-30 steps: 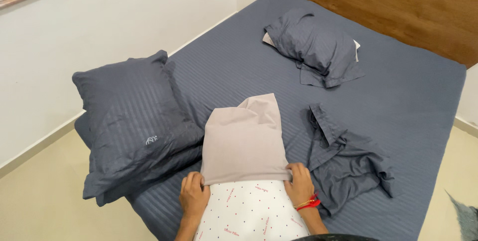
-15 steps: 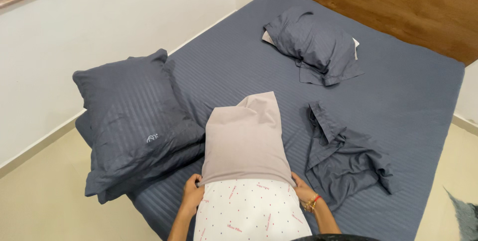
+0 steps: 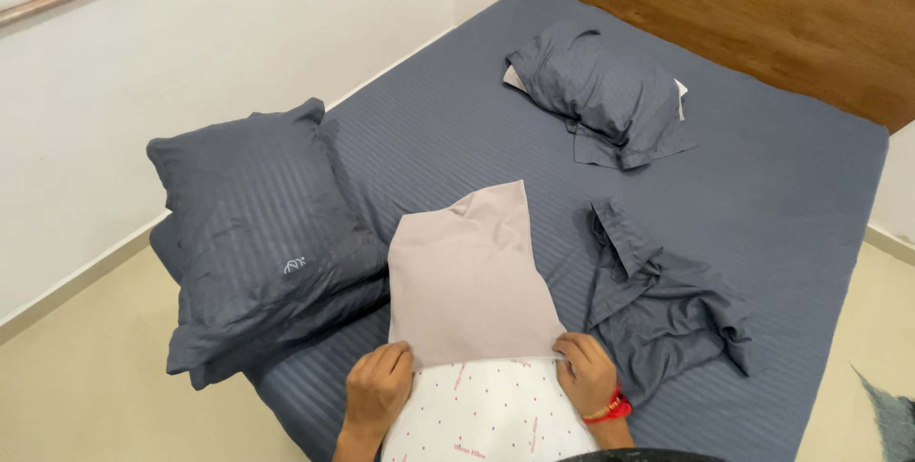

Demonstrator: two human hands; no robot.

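**Pillow cover pulled further down the pillow**

Pillow (image 3: pixel 486 419), white with small red dots, lies at the near edge of the bed (image 3: pixel 782 205), its far part inside a beige cover (image 3: pixel 467 281).

Head view: compared with half a second ago, the open hem of the cover sits closer to the person, so less dotted fabric shows; the hands have come from the sides of the pillow up onto its top. That suggests the cover is being worked on, with a good share of the pillow still bare.

The left hand (image 3: pixel 378 388) rests curled on the hem at its left corner, fingers closed over the cloth. The right hand (image 3: pixel 586 373), with a red band at the wrist, pinches the hem at its right corner.

A dark blue pillow (image 3: pixel 262 233) lies at the left edge of the bed, a crumpled blue cover (image 3: pixel 667 309) just right of the beige one.
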